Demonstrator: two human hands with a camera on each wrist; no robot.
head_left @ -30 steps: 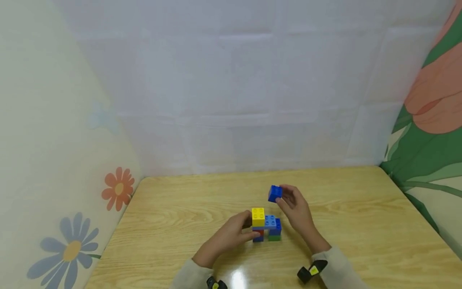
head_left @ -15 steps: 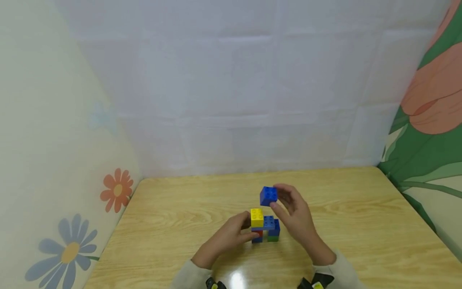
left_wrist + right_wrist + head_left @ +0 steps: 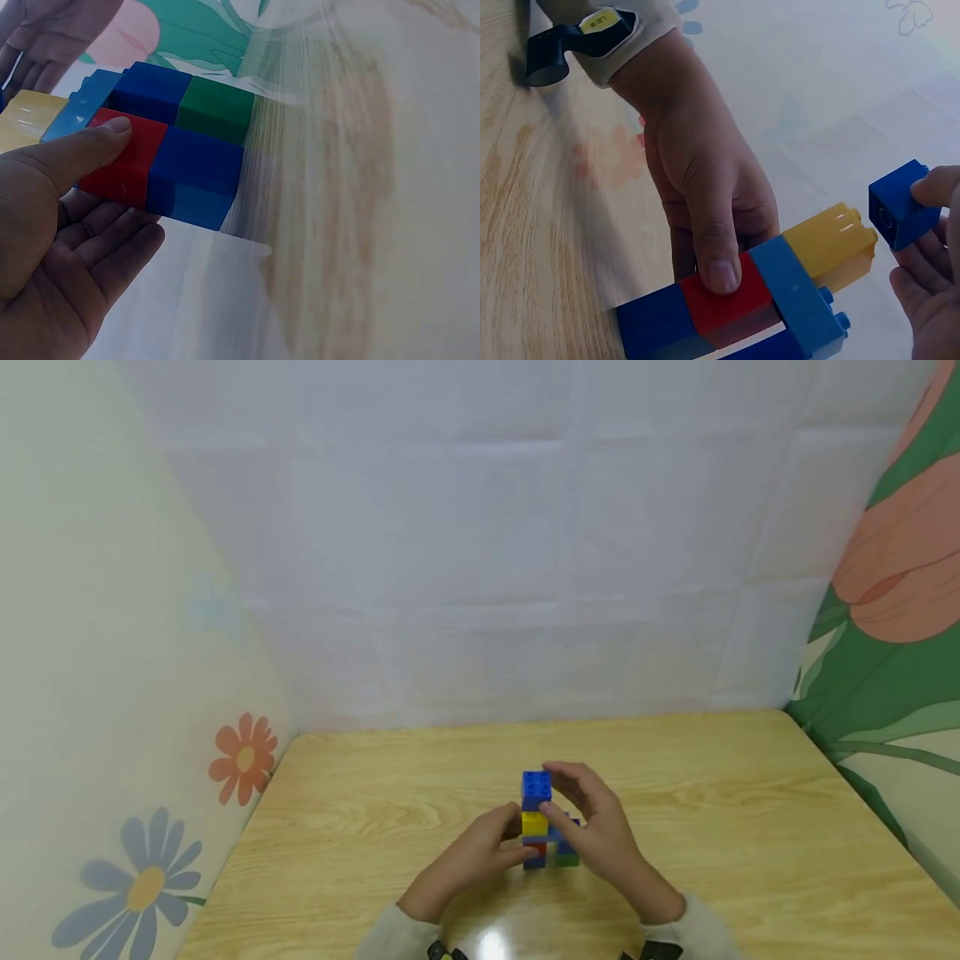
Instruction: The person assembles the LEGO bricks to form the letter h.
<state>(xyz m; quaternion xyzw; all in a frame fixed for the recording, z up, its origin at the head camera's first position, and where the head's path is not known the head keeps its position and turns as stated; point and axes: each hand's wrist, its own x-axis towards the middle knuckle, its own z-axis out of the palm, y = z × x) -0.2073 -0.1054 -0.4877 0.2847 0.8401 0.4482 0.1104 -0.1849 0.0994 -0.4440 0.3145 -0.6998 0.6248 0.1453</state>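
My left hand (image 3: 476, 852) grips the left column of a small brick structure, its thumb on the red brick (image 3: 131, 166). Beneath the red is a dark blue brick (image 3: 193, 176). A second column has a green brick (image 3: 216, 111) under another dark blue one (image 3: 154, 90). A light blue brick (image 3: 801, 296) bridges both columns and carries a yellow brick (image 3: 829, 236). My right hand (image 3: 603, 835) pinches a separate blue brick (image 3: 904, 206) between thumb and fingers. A gap shows between this brick and the yellow studs in the right wrist view.
The structure stands on a wood-grain table (image 3: 375, 785). A white sheet (image 3: 480, 568) hangs behind the table, and flower-patterned panels (image 3: 142, 889) border its sides. Black wrist devices (image 3: 585, 41) sit at both sleeves.
My right hand has carried the blue brick left and down, from behind the structure to just over the yellow brick. The left hand keeps its grip in nearly the same place.
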